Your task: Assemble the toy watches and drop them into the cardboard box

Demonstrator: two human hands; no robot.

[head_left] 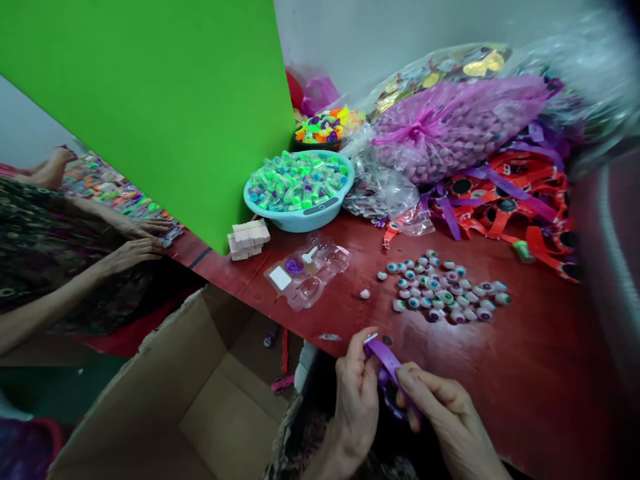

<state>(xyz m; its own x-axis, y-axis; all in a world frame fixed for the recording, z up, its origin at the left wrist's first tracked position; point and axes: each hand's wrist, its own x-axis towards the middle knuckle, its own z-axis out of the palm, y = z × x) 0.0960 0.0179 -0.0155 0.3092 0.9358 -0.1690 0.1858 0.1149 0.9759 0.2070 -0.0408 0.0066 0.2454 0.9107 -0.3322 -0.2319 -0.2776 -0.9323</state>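
Fingers of the left hand (355, 400) and right hand (445, 413) pinch a purple strap (387, 357) by the red surface (540, 347), their grip seemingly firm but partly hidden.

1. Purple plastic wristband strap (385, 359): smooth, low sheen noted.
2. Red-painted tabletop (465, 353): glossy finish noted.
3. Brown corrugated cardboard box (220, 417): matt, rough flap edges recorded.
4. Round teal plastic basin (280, 219): smooth finish noted.
5. Clear moulded plastic tray (311, 293): glossy finish recorded.
6. Pink cellophane bag (450, 127): glossy, crinkled surface noted.
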